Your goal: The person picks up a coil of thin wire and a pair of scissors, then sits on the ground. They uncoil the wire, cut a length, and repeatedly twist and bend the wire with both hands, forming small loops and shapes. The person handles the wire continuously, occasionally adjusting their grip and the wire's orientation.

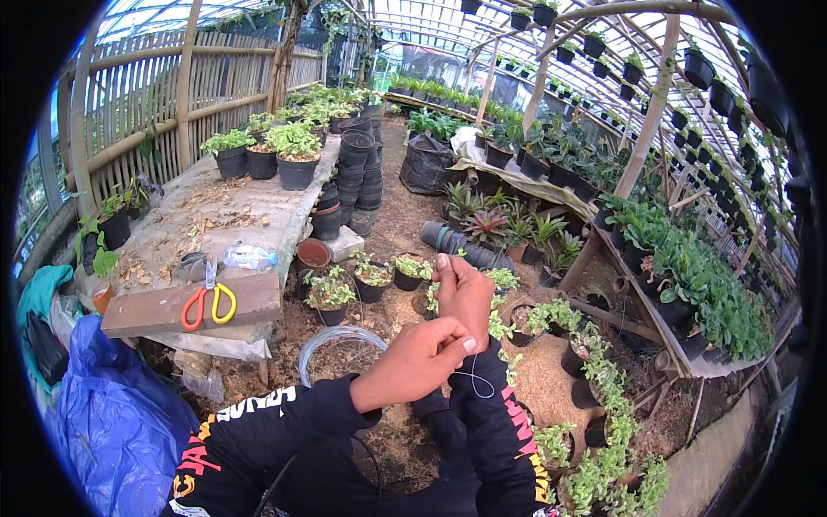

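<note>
In front of me my left hand (418, 362) is closed, its thumb and forefinger pressed together beside my right wrist. A thin wire (484, 396) comes from that hand and hangs in a small loop over my right sleeve. Just above and beyond it, my right hand (467, 297) is raised with its fingers curled in a pinch; what they hold, if anything, is hidden. A coil of wire (303, 362) lies on the ground left of my hands. Small potted leafy plants (330, 291) stand just beyond.
Scissors (209, 297) with red and yellow handles rest on a wooden plank (138, 315) on the left table, near a clear plastic bottle (250, 257). Stacked black pots (353, 172) stand beside it. A blue plastic sheet (112, 414) lies lower left. Trailing plants (603, 388) line the right.
</note>
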Available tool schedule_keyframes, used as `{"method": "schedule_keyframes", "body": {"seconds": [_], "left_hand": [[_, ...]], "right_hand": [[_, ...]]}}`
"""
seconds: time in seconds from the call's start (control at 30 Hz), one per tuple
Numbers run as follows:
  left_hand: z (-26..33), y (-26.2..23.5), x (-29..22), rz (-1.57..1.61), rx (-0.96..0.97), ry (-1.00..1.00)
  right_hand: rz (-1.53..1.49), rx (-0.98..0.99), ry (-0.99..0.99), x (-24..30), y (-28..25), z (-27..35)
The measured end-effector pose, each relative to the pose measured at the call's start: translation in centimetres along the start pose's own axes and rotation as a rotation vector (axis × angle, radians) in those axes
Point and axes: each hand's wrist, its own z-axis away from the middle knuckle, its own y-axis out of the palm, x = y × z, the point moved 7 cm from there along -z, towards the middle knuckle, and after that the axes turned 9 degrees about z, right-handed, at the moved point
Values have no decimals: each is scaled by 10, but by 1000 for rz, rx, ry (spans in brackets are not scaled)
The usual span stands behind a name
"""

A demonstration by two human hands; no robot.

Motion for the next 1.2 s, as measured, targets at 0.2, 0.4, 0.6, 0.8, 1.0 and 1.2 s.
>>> {"method": "schedule_keyframes", "body": {"seconds": [0.2,0.4,0.6,0.8,1.0,1.2], "left_hand": [[11,-78,58,195,-320,-162],[14,-40,90,-425,177,-315],[67,-47,-74,-544,-471,794],[20,-43,-107,-581,-383,824],[-14,-50,-75,-208,-163,617],[-25,-71,-72,-280,-171,576]], "right_hand": [[-132,-423,-300,44,-55,-5],[-332,-483,-290,57,-82,8],[-699,-273,-144,44,-68,16],[-1011,24,25,52,-26,23],[-1192,60,241,50,-17,22],[-1191,202,221,58,0,14]]}}
